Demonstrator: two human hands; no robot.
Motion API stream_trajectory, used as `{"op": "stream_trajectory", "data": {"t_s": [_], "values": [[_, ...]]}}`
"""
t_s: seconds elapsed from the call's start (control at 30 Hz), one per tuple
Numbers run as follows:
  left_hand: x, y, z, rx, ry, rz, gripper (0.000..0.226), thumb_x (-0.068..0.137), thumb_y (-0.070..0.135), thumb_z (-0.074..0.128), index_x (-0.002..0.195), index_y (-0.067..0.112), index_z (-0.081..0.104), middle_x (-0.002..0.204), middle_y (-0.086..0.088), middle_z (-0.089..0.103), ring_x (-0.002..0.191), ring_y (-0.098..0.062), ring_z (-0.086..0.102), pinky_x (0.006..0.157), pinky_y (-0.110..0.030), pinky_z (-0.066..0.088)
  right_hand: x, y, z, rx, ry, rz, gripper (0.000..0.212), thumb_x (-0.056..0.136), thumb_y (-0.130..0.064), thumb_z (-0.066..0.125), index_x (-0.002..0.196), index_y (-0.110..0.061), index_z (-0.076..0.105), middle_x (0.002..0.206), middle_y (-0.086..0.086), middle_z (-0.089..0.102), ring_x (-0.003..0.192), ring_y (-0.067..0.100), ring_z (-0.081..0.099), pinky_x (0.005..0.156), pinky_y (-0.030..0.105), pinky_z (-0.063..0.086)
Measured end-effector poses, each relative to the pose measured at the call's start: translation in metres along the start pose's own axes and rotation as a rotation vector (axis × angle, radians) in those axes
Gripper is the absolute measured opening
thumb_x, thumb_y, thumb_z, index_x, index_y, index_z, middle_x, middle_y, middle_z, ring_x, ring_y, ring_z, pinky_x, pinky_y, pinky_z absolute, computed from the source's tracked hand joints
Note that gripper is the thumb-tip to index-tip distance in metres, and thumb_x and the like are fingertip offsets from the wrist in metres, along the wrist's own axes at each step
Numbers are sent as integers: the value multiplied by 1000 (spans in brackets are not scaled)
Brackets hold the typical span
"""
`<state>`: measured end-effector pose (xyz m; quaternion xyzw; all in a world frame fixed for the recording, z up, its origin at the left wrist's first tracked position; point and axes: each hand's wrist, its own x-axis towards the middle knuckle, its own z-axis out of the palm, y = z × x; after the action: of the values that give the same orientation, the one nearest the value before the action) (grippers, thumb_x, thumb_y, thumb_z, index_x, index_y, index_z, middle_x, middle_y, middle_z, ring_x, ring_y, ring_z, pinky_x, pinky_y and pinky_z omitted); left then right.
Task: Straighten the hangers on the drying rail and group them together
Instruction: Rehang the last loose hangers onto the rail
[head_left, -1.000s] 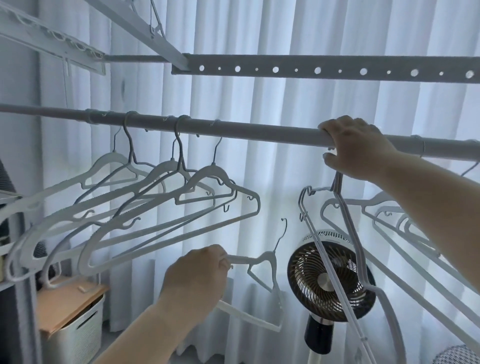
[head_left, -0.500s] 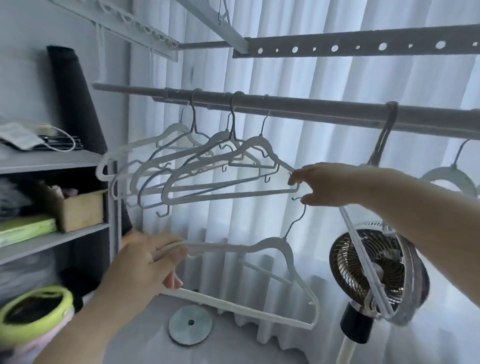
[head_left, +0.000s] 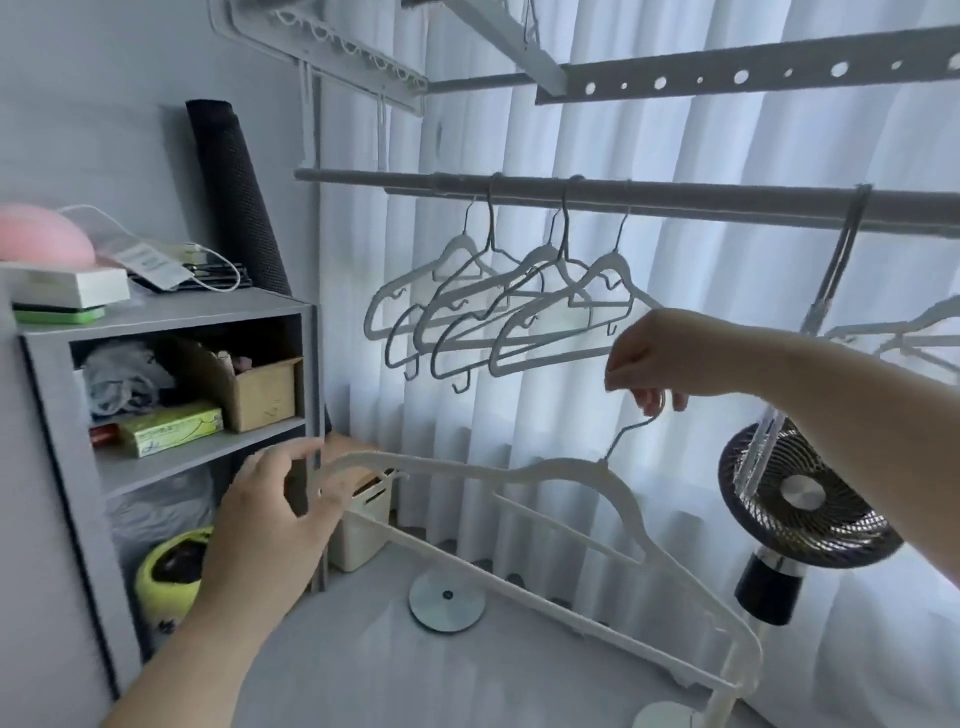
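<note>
Our right hand (head_left: 655, 357) is curled round the wire hook of a white hanger (head_left: 602, 470), which hangs from our fingers below the drying rail (head_left: 675, 200) and is off the rail. This loose hanger tilts, its far shoulder dropping low toward the bottom right. Our left hand (head_left: 275, 514) is released, fingers spread and fairly straight, right at the hanger's left end. The blur keeps us from telling whether they touch it.

On the rail, a group of hangers (head_left: 498, 312), white and darker grey ones, hangs close together, overlapping, just left of our right hand. More hangers (head_left: 909, 332) sit on the rail farther right, partly behind our right forearm. Behind them all hangs a white curtain (head_left: 727, 130). A standing fan (head_left: 800, 499) is at the right and a grey shelf unit (head_left: 171, 312) with boxes at the left.
</note>
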<state>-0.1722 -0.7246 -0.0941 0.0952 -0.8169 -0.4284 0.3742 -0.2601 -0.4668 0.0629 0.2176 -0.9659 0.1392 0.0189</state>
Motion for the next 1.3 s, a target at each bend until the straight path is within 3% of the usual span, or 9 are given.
{"op": "stream_trajectory", "data": {"t_s": [0.1, 0.27, 0.5, 0.63, 0.83, 0.97, 1.13, 1.2, 1.3], "values": [[-17, -4, -11, -18, -71, 40, 31, 82, 18, 61, 113, 18, 55, 105, 7, 47, 101, -8, 42, 84, -25, 31, -12, -28, 22, 177, 58, -8, 25, 86, -4, 49, 70, -21, 57, 38, -4, 56, 30, 2, 55, 30, 13, 40], [-63, 3, -9, -145, -375, 54, 22, 85, 23, 57, 101, 36, 47, 91, 26, 46, 88, 12, 46, 69, 2, 33, -28, -66, 56, 524, 122, 67, 21, 86, 0, 47, 77, -16, 59, 29, -5, 53, 28, 5, 54, 30, 12, 41], [-108, 1, -5, -142, -705, -43, 54, 84, 47, 51, 131, 32, 31, 113, 19, 41, 102, -1, 45, 77, -14, 35, -46, -97, 91, 1022, 207, 187, 9, 88, 0, 49, 90, -4, 56, 53, 7, 53, 30, 7, 56, 33, 14, 45], [-118, -4, -10, -92, -731, -90, 59, 85, 36, 54, 135, 33, 24, 115, 19, 39, 81, -2, 56, 69, -14, 42, -50, -109, 101, 1138, 224, 197, 17, 88, -1, 50, 73, -7, 53, 58, 8, 50, 31, 7, 56, 35, 14, 47], [-112, -4, -15, -85, -690, -87, 35, 93, 12, 37, 125, 23, 47, 89, 18, 52, 39, -4, 54, 36, -9, 37, -50, -110, 96, 1187, 266, 177, 19, 89, -3, 50, 71, -8, 53, 60, 8, 53, 34, 7, 59, 39, 17, 51], [-97, -5, -19, -46, -706, -50, 33, 94, 14, 37, 120, 26, 52, 86, 17, 57, 36, -7, 54, 38, -8, 40, -47, -104, 89, 903, 285, 160, 17, 89, -8, 49, 73, -10, 55, 71, 10, 61, 47, 12, 63, 47, 22, 50], [-69, 7, -20, -94, -673, -46, 26, 94, 13, 40, 105, 34, 50, 85, 12, 61, 32, -3, 52, 37, -13, 43, -41, -69, 79, -283, 566, 54, 28, 88, -25, 48, 113, -17, 59, 118, 2, 64, 121, 21, 43, 91, 27, 25], [-56, 19, -19, -116, -656, -9, 28, 93, 12, 40, 96, 39, 45, 82, 13, 61, 32, -3, 52, 36, -13, 43, -41, -50, 73, -458, 516, 18, 32, 89, -26, 46, 119, -17, 57, 127, 2, 59, 129, 19, 36, 96, 27, 16], [-36, 41, -13, -123, -654, 44, 35, 93, 11, 40, 84, 44, 46, 82, 11, 63, 32, -4, 51, 37, -15, 45, -41, -24, 61, -525, 354, 111, 30, 91, -27, 41, 115, -20, 57, 121, 4, 62, 119, 23, 48, 99, 32, 26]]}}
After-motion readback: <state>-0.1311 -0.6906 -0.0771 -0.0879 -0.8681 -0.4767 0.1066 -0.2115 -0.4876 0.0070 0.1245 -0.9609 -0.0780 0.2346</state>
